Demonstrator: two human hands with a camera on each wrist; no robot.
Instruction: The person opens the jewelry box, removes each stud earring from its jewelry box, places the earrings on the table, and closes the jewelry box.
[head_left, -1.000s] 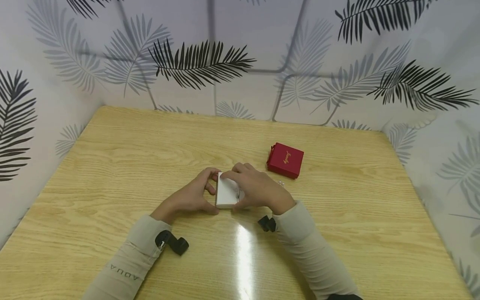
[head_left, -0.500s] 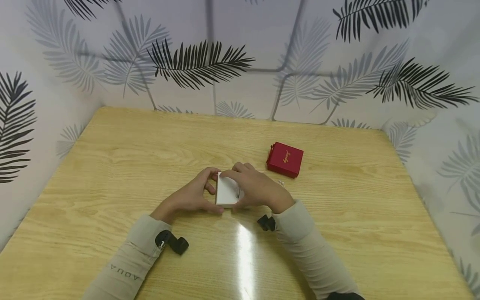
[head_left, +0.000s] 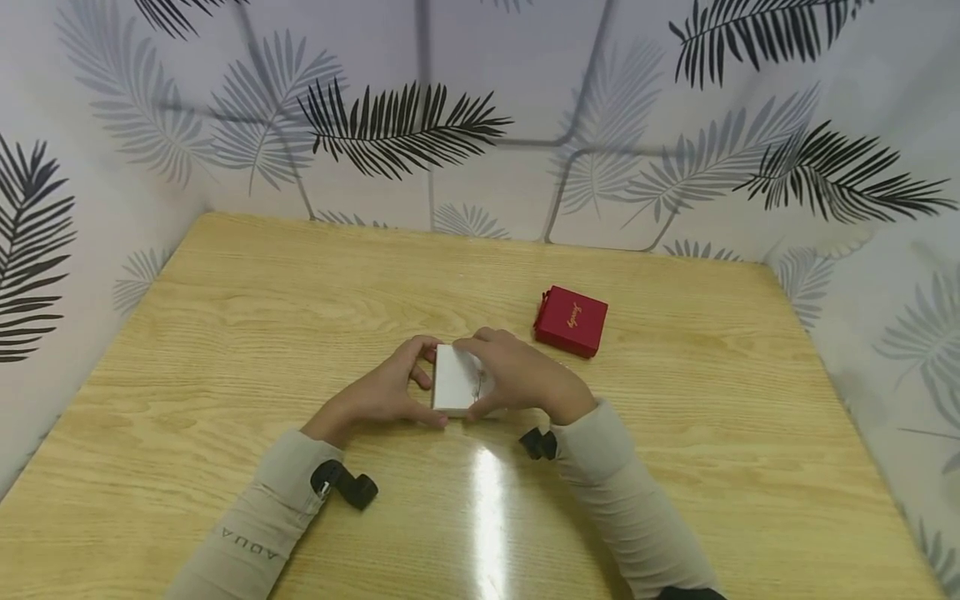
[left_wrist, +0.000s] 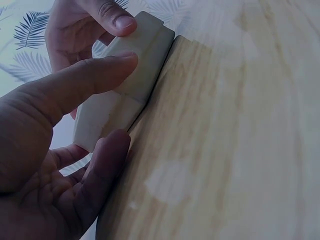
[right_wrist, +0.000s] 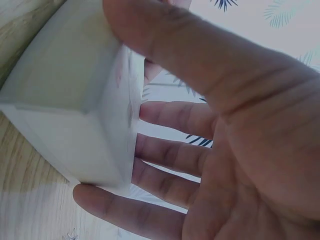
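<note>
A small white box [head_left: 453, 380] lies on the wooden table between both hands, with a faint dark drawing on its top. The left hand [head_left: 382, 388] holds its left end, thumb on the near side and fingers round the far left corner. Over the right part of the box arches the right hand [head_left: 519, 375], thumb on the near side and fingers at the far side. In the left wrist view, the thumbs of both hands press the side of the white box [left_wrist: 135, 75]. The right wrist view shows the box [right_wrist: 55, 135] close up between thumb and fingers.
A dark red box [head_left: 572, 322] with gold lettering and a ribbon lies behind the right hand. A small silvery star-shaped piece [right_wrist: 71, 234] lies on the table beside the white box. Leaf-patterned cloth [head_left: 480, 192] borders the table's far edge.
The left thumb has slid a little right along the near side of the white box. The right hand has shifted slightly right, showing more of the top. The red box stays put.
</note>
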